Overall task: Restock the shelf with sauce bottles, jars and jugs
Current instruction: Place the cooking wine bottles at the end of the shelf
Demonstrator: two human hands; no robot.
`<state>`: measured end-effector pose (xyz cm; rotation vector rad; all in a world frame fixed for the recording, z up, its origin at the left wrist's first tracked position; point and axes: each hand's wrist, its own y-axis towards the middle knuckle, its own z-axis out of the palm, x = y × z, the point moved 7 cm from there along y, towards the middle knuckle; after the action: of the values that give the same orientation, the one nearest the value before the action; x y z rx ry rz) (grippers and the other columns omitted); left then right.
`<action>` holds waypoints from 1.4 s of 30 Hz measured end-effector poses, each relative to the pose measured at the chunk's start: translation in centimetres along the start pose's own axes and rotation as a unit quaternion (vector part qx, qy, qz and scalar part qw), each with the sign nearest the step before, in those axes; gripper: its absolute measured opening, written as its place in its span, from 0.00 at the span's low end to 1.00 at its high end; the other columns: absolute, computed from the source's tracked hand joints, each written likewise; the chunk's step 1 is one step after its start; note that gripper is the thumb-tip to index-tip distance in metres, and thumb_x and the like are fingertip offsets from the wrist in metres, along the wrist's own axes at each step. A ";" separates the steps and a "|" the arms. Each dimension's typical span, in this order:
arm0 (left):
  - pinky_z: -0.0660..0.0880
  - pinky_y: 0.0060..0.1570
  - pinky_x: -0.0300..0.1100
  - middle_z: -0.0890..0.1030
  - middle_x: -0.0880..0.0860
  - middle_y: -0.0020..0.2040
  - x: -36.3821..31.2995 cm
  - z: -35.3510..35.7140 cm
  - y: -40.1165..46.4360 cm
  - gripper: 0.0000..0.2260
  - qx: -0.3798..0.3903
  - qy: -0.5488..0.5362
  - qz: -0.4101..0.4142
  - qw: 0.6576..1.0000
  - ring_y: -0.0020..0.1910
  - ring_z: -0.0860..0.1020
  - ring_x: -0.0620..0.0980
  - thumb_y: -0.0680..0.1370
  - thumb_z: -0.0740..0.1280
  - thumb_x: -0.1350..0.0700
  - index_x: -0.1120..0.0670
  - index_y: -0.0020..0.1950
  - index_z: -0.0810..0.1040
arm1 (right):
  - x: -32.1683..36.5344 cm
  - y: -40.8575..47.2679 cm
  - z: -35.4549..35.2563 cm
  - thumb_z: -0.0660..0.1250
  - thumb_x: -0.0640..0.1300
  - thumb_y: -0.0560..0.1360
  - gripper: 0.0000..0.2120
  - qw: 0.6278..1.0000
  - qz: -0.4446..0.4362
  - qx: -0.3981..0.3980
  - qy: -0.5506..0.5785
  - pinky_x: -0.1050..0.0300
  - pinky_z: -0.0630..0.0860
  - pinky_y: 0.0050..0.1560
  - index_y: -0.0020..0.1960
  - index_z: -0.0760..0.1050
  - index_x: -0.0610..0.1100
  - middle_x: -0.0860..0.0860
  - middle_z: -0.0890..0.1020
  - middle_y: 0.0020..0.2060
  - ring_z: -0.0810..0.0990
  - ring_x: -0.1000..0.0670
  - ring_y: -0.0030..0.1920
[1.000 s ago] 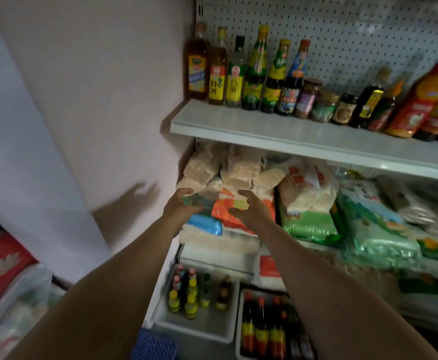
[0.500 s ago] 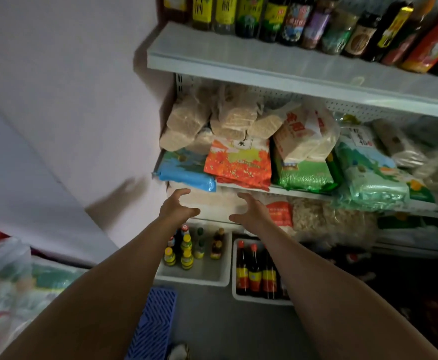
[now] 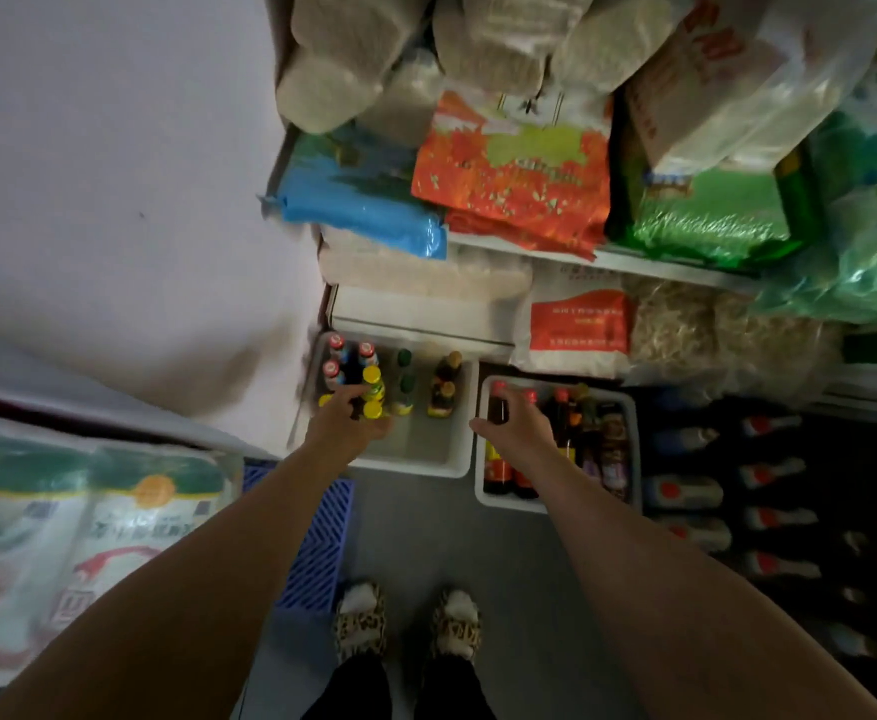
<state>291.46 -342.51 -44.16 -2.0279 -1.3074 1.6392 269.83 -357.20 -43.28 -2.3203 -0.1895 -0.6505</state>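
Note:
Two white bins stand on the grey floor under the shelves. The left bin [image 3: 458,466] holds small bottles with yellow caps [image 3: 372,375], red caps [image 3: 337,343], green caps [image 3: 404,358] and brown caps [image 3: 448,389]. The right bin [image 3: 482,498] holds tall dark sauce bottles with red caps [image 3: 499,407]. My left hand [image 3: 345,426] reaches over the left bin, its fingertips at the yellow-capped bottles. My right hand [image 3: 519,428] hovers over the right bin, thumb spread, fingers beside a dark bottle's neck. Neither hand plainly grips anything.
Bags of rice and grain [image 3: 512,179] fill the shelves above the bins. A blue plastic crate [image 3: 317,537] lies on the floor at the left, beside stacked white sacks [image 3: 114,517]. Dark bottles [image 3: 686,491] lie on the low shelf at the right. My slippered feet [image 3: 408,621] stand below.
My view has tilted down from the top shelf to the floor. Both hands have dropped from the rice bags to just above the two bins.

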 end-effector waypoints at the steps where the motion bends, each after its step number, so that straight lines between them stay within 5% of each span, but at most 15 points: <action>1: 0.75 0.56 0.48 0.78 0.52 0.60 1.4 1.0 1.1 0.27 0.001 -0.003 -0.005 1.000 0.59 0.77 0.53 0.69 0.78 0.49 0.50 0.66 0.74 | -1.2 1.2 1.2 0.71 0.56 0.76 0.34 1.000 0.005 0.003 0.009 0.56 0.69 0.54 0.78 0.63 0.50 0.47 0.70 0.73 0.74 0.45 0.66; 4: 0.77 0.57 0.52 0.81 0.54 0.59 5.8 4.6 5.7 0.34 0.005 -0.015 -0.015 1.000 0.57 0.80 0.55 0.60 0.76 0.38 0.49 0.63 0.76 | -4.6 5.4 4.7 0.70 0.56 0.77 0.31 0.999 0.009 -0.007 0.039 0.57 0.68 0.52 0.77 0.65 0.50 0.47 0.73 0.71 0.76 0.47 0.62; 8: 0.76 0.53 0.47 0.78 0.52 0.62 9.2 10.2 12.0 0.18 0.023 -0.019 0.028 0.999 0.58 0.78 0.51 0.73 0.74 0.46 0.46 0.61 0.76 | -9.7 12.1 9.5 0.70 0.56 0.78 0.29 0.995 0.010 -0.026 0.092 0.58 0.69 0.54 0.75 0.67 0.51 0.48 0.76 0.69 0.75 0.47 0.68; 13: 0.70 0.64 0.46 0.71 0.52 0.72 13.0 17.3 21.8 0.26 0.056 0.001 0.098 0.994 0.69 0.71 0.49 0.77 0.69 0.43 0.43 0.75 0.67 | -15.0 20.4 14.9 0.69 0.54 0.79 0.26 0.983 -0.032 -0.052 0.174 0.58 0.71 0.61 0.74 0.70 0.50 0.49 0.77 0.69 0.74 0.51 0.69; 19: 0.66 0.71 0.54 0.64 0.48 0.77 14.4 22.5 30.4 0.33 0.060 0.033 0.177 0.982 0.75 0.64 0.53 0.76 0.67 0.38 0.35 0.77 0.56 | -18.6 28.4 18.9 0.68 0.49 0.80 0.24 0.963 -0.105 -0.093 0.231 0.60 0.71 0.60 0.75 0.70 0.47 0.47 0.76 0.69 0.75 0.50 0.69; 22: 0.67 0.64 0.43 0.71 0.49 0.72 13.8 23.8 32.4 0.28 0.036 0.053 0.210 0.976 0.71 0.69 0.52 0.79 0.66 0.44 0.42 0.77 0.61 | -19.4 30.4 19.8 0.68 0.48 0.80 0.24 0.955 -0.125 -0.102 0.248 0.61 0.72 0.61 0.75 0.69 0.47 0.48 0.76 0.69 0.75 0.50 0.68; 27: 0.72 0.56 0.43 0.79 0.50 0.63 13.7 25.0 33.3 0.19 -0.003 -0.012 0.225 0.974 0.62 0.76 0.51 0.78 0.68 0.46 0.47 0.68 0.73 | -20.6 30.7 20.9 0.68 0.48 0.80 0.25 0.946 -0.142 -0.103 0.274 0.59 0.73 0.64 0.75 0.69 0.47 0.48 0.76 0.69 0.74 0.52 0.68; 30: 0.75 0.58 0.47 0.80 0.50 0.61 13.9 24.8 33.1 0.16 -0.022 -0.031 0.237 0.971 0.59 0.77 0.50 0.78 0.68 0.47 0.47 0.66 0.76 | -21.1 30.8 21.6 0.69 0.49 0.79 0.28 0.949 -0.160 -0.086 0.259 0.58 0.74 0.66 0.77 0.67 0.47 0.49 0.75 0.71 0.73 0.54 0.69; 34: 0.75 0.57 0.44 0.82 0.50 0.59 13.4 23.9 32.5 0.15 -0.015 -0.004 0.272 0.962 0.57 0.79 0.48 0.78 0.69 0.47 0.49 0.63 0.79 | -20.9 30.3 21.7 0.72 0.44 0.78 0.32 0.947 -0.188 -0.024 0.261 0.71 0.70 0.57 0.79 0.63 0.49 0.50 0.71 0.72 0.69 0.58 0.68; 38: 0.76 0.53 0.41 0.82 0.48 0.56 11.6 23.2 30.7 0.15 0.019 -0.033 0.272 0.961 0.55 0.79 0.46 0.78 0.67 0.45 0.48 0.62 0.80 | -21.3 29.1 21.8 0.74 0.43 0.75 0.38 0.948 -0.193 0.050 0.249 0.54 0.68 0.71 0.80 0.59 0.52 0.51 0.68 0.75 0.66 0.54 0.73; 42: 0.74 0.53 0.41 0.81 0.47 0.56 9.5 23.0 28.7 0.17 0.051 -0.052 0.274 0.959 0.55 0.78 0.44 0.78 0.66 0.41 0.48 0.63 0.78 | -21.7 28.1 21.3 0.74 0.43 0.76 0.36 0.950 -0.202 0.097 0.217 0.51 0.67 0.72 0.79 0.61 0.52 0.52 0.71 0.74 0.68 0.55 0.73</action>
<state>285.25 -359.94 -77.36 -2.4064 -0.6913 2.0060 268.33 -362.64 -84.31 -1.9060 -0.5046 -1.2662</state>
